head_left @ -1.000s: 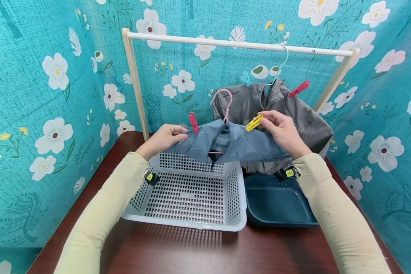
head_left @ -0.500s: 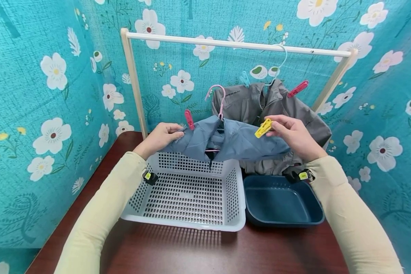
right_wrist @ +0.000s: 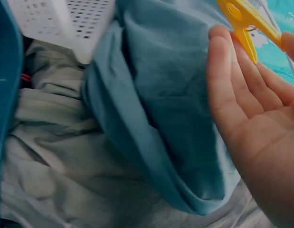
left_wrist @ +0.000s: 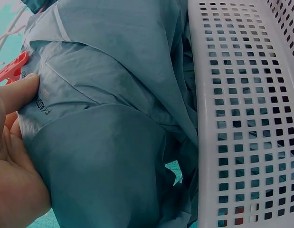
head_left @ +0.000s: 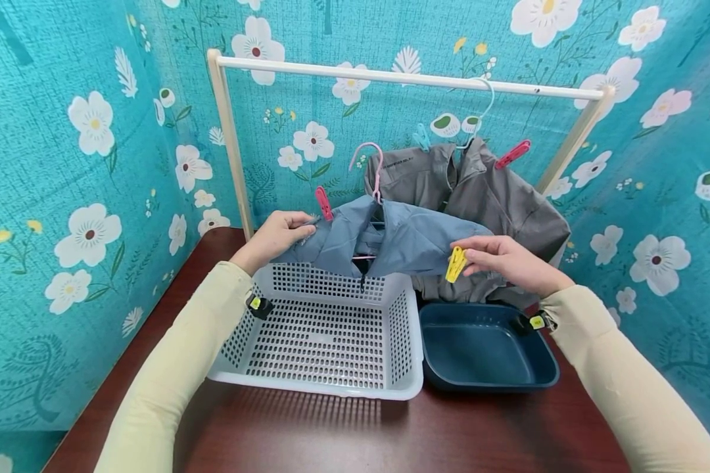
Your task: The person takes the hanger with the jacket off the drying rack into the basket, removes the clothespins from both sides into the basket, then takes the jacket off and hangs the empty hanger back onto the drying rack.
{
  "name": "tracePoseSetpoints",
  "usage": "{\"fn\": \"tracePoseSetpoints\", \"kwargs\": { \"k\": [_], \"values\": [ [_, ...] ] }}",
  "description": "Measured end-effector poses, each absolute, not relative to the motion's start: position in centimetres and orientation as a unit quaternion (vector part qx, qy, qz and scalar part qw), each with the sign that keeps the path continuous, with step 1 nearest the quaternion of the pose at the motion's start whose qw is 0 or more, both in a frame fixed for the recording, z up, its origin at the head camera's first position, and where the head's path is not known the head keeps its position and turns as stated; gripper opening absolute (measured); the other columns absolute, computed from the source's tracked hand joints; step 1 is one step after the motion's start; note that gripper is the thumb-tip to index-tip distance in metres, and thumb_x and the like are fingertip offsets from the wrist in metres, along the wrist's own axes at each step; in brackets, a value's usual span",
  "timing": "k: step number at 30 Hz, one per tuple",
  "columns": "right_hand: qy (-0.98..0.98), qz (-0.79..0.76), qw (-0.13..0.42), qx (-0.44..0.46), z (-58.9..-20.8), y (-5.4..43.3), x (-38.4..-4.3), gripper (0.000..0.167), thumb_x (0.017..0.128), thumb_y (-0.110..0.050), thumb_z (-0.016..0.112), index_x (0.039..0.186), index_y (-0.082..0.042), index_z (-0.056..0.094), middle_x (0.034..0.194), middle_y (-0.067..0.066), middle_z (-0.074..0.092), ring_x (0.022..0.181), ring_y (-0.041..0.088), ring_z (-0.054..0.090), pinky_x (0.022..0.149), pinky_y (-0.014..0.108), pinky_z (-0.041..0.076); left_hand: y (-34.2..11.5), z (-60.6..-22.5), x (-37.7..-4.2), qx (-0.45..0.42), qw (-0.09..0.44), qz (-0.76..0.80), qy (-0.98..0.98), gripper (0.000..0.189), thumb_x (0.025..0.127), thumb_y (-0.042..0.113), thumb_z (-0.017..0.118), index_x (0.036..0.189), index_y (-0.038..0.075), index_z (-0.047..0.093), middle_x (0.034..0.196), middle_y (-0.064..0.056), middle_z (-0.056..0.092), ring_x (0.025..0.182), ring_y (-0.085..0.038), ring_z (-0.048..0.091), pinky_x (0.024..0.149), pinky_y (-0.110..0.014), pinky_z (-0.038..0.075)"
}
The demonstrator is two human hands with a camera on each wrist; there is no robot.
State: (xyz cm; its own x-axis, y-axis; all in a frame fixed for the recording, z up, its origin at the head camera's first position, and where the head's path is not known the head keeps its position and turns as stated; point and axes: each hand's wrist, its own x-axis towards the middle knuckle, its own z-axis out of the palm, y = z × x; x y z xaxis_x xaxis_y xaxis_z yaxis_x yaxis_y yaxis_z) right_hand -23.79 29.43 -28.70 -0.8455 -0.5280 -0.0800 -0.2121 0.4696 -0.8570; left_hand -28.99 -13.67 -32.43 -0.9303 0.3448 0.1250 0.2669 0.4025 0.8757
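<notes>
A blue-grey jacket (head_left: 414,233) is spread on a pink hanger (head_left: 378,172), whose hook stands below the rod. My left hand (head_left: 277,238) pinches the jacket's left shoulder between thumb and fingers, beside a red-pink clothespin (head_left: 324,203) clipped there. In the left wrist view, dark lettering shows on the jacket cloth (left_wrist: 109,156) near the thumb. At the jacket's right side, my right hand (head_left: 505,261) holds a yellow clothespin (head_left: 456,264) between thumb and fingertips, apart from the hanger. The right wrist view shows this yellow clothespin (right_wrist: 249,28) beside the jacket's sleeve (right_wrist: 170,118).
Behind hangs a grey jacket (head_left: 497,190) on a light blue hanger (head_left: 490,98) from the white rod (head_left: 343,70), with a blue and a red clothespin on its shoulders. A white perforated basket (head_left: 417,355) and a dark blue tub (head_left: 491,386) stand on the brown table (head_left: 307,433).
My right hand has drawn the yellow clothespin away from the jacket's right shoulder, moving right and down. The jacket and hanger have shifted slightly left; my left hand keeps its hold.
</notes>
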Motion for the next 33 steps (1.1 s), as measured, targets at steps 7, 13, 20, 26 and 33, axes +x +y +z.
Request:
{"fn": "tracePoseSetpoints", "kwargs": {
  "k": [7,13,20,26,33],
  "values": [
    [0.828,-0.441,0.254,-0.237,-30.9,29.5,-23.6,0.048,0.101,-0.024,0.048,0.138,0.006,0.042,0.117,0.020,0.057,0.102,0.037,0.058,0.086,0.033,0.049,-13.6,-32.5,-29.1,0.173,0.037,0.522,0.834,0.032,0.097,0.017,0.055,0.126,0.004,0.061,0.128,-0.012,0.057,0.113,-0.025,0.053,0.087,-0.042,0.045],
    [0.822,-0.413,0.305,-0.248,-33.7,29.3,-23.8,0.051,0.100,-0.024,0.049,0.138,0.008,0.040,0.114,0.017,0.058,0.101,0.032,0.059,0.088,0.041,0.048,-13.5,-32.5,-29.0,0.172,0.035,0.525,0.833,0.032,0.097,0.017,0.055,0.126,0.003,0.060,0.128,-0.013,0.057,0.113,-0.024,0.052,0.086,-0.040,0.045],
    [0.811,-0.412,0.356,-0.214,-36.9,29.7,-24.1,0.052,0.100,-0.023,0.050,0.138,0.010,0.037,0.114,0.015,0.059,0.104,0.030,0.059,0.090,0.040,0.047,-13.5,-32.5,-29.0,0.171,0.036,0.529,0.830,0.032,0.097,0.017,0.056,0.126,0.003,0.061,0.129,-0.013,0.056,0.116,-0.024,0.051,0.089,-0.041,0.045],
    [0.814,-0.395,0.386,-0.177,-38.9,30.3,-24.6,0.049,0.100,-0.020,0.050,0.134,0.014,0.040,0.109,0.014,0.061,0.102,0.028,0.059,0.090,0.043,0.047,-13.5,-32.6,-29.0,0.171,0.041,0.536,0.826,0.033,0.097,0.017,0.056,0.127,0.002,0.060,0.132,-0.013,0.054,0.117,-0.026,0.051,0.091,-0.044,0.044],
    [0.822,-0.374,0.404,-0.145,-40.9,30.3,-25.4,0.044,0.100,-0.021,0.048,0.131,0.012,0.045,0.110,0.013,0.060,0.101,0.029,0.059,0.089,0.045,0.047,-13.5,-32.7,-28.9,0.174,0.041,0.527,0.831,0.035,0.097,0.017,0.056,0.129,0.003,0.058,0.137,-0.013,0.050,0.121,-0.026,0.049,0.091,-0.043,0.045]
  ]
}}
